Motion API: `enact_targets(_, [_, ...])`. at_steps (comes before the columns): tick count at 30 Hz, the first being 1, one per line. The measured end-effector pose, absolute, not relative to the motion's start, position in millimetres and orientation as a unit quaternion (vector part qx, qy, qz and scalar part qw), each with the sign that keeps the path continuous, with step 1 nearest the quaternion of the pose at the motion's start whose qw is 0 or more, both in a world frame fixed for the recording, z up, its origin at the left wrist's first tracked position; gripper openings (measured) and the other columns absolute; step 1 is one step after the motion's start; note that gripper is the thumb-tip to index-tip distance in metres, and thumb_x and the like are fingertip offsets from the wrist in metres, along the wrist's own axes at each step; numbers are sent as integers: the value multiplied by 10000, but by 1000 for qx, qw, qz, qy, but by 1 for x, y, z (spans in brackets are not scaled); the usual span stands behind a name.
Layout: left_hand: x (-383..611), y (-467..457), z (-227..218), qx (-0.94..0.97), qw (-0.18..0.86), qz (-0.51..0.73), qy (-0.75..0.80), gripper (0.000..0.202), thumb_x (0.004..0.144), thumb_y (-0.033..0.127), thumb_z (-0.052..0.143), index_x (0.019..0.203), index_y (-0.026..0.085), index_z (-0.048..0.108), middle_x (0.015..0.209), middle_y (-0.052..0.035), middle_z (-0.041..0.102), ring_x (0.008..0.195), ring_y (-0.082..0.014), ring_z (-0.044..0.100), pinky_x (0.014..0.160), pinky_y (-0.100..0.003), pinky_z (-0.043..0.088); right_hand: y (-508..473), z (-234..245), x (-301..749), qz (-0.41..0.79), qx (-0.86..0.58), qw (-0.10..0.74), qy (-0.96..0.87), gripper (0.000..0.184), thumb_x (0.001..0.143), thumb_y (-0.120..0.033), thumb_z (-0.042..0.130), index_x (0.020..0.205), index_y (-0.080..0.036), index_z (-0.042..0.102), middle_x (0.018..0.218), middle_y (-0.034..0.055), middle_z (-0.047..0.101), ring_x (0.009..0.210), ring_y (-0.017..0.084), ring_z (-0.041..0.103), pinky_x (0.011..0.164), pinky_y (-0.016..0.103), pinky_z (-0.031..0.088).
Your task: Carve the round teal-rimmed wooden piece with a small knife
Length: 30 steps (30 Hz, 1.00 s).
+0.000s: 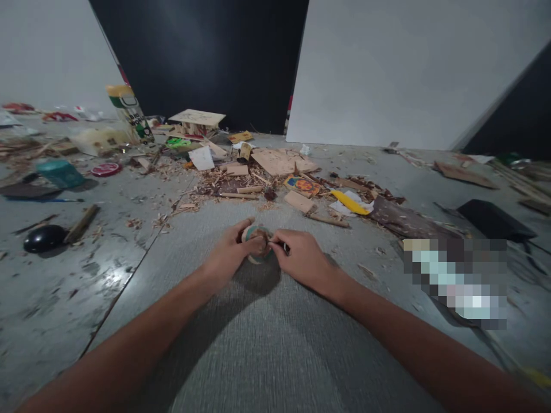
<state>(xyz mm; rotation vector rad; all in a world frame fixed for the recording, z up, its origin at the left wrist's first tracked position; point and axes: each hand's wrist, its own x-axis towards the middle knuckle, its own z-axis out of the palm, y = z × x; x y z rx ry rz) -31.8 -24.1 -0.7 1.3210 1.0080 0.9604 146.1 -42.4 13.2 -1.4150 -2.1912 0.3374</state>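
Note:
A small round object [259, 259] with teal and cream bands and a brownish middle is between my hands, just above the grey mat [258, 355]. My left hand [226, 252] grips its left side, the thumb lying across its face. At its right edge my right hand [301, 255] is closed in a pinch, thumb and forefinger tips together. Whatever those fingertips hold is too small to make out. Fingers and blur hide part of the round object.
Wood shavings and scraps, with a flat wooden board [279, 162], lie beyond my hands. A yellow strip [350, 202] is at centre right. On the left are a teal container [61, 173], a black rounded object [45, 238] and a tall printed container [131, 115]. A black box [493, 219] sits right.

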Motion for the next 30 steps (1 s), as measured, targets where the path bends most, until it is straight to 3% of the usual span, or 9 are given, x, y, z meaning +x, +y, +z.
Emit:
enact_targets(7, [-24, -32, 2, 609, 503, 439, 428, 413, 856, 306, 598, 1237, 149, 576, 1021, -73, 682, 908, -173, 623, 853, -315, 493, -51, 10, 140, 120, -533, 241, -802, 117, 869, -128, 523, 798, -177, 603, 757, 46, 672, 647, 151, 545, 600, 279, 302])
enact_targets(12, [-21, -34, 4, 643, 449, 446, 431, 400, 869, 298, 560, 1231, 131, 582, 1017, -81, 677, 911, -178, 617, 896, -340, 481, -60, 5, 131, 150, -514, 212, -818, 97, 784, -98, 590, 769, -188, 623, 717, 28, 687, 583, 137, 535, 555, 272, 286])
enact_targets(19, [-26, -28, 3, 637, 439, 454, 442, 307, 838, 218, 541, 1135, 166, 593, 1028, -58, 660, 918, -167, 598, 861, -321, 481, -39, 14, 151, 132, -550, 264, -781, 96, 893, -185, 556, 831, -185, 629, 766, 38, 700, 673, 156, 597, 618, 265, 361])
enact_targets(23, [-26, -29, 2, 620, 465, 453, 440, 285, 849, 252, 563, 1123, 171, 556, 973, -43, 639, 855, -152, 577, 797, -300, 485, -35, 9, 150, 128, -552, 251, -785, 73, 903, -177, 563, 876, -184, 632, 818, 55, 719, 721, 179, 623, 639, 279, 365])
enact_targets(30, [-25, -29, 2, 635, 464, 444, 430, 332, 890, 273, 528, 1197, 147, 536, 1004, -57, 632, 911, -155, 575, 869, -304, 463, -43, 7, 142, 122, -542, 211, -804, 77, 926, -180, 540, 891, -189, 608, 826, 43, 713, 698, 167, 617, 616, 271, 340])
